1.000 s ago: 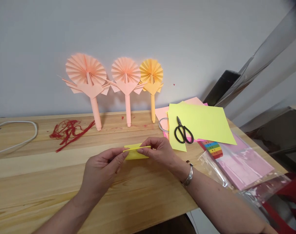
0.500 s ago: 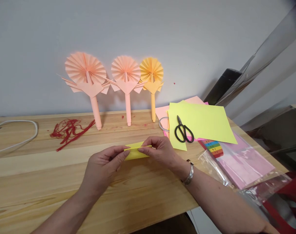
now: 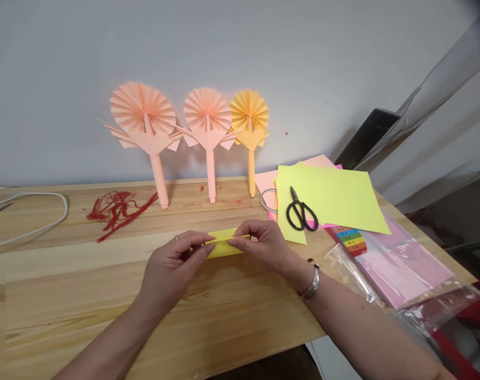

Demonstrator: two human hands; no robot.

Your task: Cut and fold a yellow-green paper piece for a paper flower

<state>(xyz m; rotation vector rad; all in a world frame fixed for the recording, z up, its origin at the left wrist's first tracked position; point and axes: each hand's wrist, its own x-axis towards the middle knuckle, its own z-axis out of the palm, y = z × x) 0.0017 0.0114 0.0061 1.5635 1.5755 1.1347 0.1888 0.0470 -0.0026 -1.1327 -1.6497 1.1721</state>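
A strip of yellow paper [image 3: 226,250] is held just above the wooden table, with a narrow fold along its top edge. My left hand [image 3: 176,258] pinches its left end between thumb and fingers. At the other end, my right hand [image 3: 264,244] pinches the same folded edge, its thumb pressing near the middle. Behind, against the wall, stand a large pink paper fan [image 3: 143,111], a smaller pink paper fan [image 3: 207,108] and an orange-yellow paper fan [image 3: 249,108], each on a rolled paper handle.
Black-handled scissors [image 3: 302,214] lie on yellow-green paper sheets [image 3: 330,195] at the right. Nearby is a clear plastic packet of pink paper [image 3: 406,269]. Tangled red thread [image 3: 119,211] and a white cable [image 3: 61,208] lie at the left. The table [image 3: 85,295] ends close at the front.
The whole view has shifted slightly, so things sit a little farther right. Both hands keep their pinch on the yellow paper, with barely any change in their fingers.
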